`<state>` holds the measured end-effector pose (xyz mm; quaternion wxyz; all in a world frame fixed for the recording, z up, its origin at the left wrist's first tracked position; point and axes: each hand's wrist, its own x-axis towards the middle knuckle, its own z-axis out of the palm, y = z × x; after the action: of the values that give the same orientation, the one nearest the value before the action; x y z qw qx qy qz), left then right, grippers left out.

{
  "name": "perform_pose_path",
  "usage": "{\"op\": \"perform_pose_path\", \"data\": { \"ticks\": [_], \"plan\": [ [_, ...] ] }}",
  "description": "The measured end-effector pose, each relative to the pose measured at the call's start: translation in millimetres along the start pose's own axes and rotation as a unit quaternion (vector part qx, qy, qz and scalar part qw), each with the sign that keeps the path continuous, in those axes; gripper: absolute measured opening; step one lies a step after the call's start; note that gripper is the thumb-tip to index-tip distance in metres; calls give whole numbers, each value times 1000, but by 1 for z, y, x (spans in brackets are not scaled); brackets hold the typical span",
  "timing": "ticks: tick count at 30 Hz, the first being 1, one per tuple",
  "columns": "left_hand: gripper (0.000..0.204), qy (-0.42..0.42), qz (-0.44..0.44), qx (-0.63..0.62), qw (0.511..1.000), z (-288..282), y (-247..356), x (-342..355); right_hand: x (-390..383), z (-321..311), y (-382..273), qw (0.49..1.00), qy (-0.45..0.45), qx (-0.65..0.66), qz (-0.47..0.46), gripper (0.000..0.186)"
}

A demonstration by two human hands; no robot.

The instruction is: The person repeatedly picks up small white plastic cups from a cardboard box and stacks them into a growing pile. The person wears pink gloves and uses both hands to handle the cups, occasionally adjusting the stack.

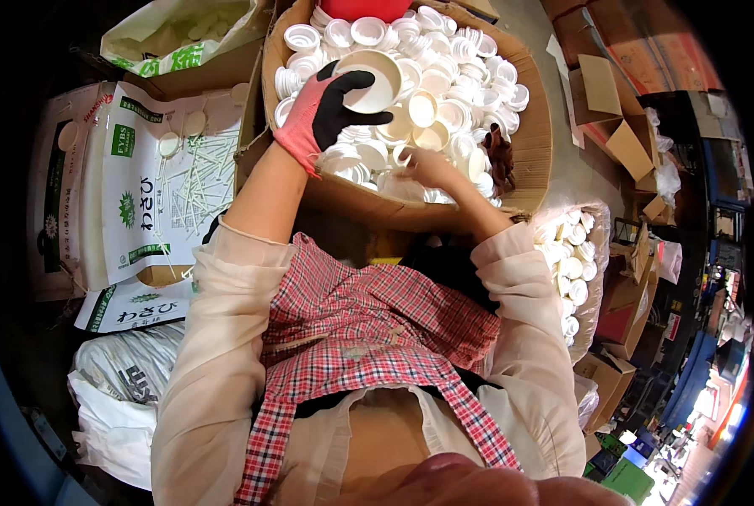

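A large cardboard box (539, 126) in front of me is heaped with white plastic caps (368, 31). My left hand (330, 110), in a pink glove with black palm and fingers, curves its spread fingers and thumb around a wide, shallow, cream-coloured round lid (377, 78) above the heap. My bare right hand (432, 169) is low over the near part of the caps, its fingers bent and drawn together at the edge of a small white cap (401, 155). Two deeper cream caps (421, 108) lie between the hands.
A red object (364, 8) sits at the box's far edge. To the left, a printed white sheet (132, 194) bears thin white sticks and round pieces, below an open white sack (178, 38). A lined container of white pieces (572, 270) stands at right, near open cardboard boxes (630, 152).
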<state>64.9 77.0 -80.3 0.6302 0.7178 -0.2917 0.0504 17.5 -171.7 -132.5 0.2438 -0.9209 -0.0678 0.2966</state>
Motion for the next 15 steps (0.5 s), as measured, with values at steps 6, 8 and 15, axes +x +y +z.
{"op": "perform_pose_path", "data": {
  "ticks": [6,8,15],
  "plan": [
    [47,-14,-203,-644,737,15,21,20,2,26,26,989,-77,93,-80,23],
    [48,-19,-215,-644,734,11,13,21,-12,8,3,985,-64,151,-50,18],
    [72,67,59,-81,993,30,51,20,-80,-71,4,676,178,674,-238,45]
  ]
}}
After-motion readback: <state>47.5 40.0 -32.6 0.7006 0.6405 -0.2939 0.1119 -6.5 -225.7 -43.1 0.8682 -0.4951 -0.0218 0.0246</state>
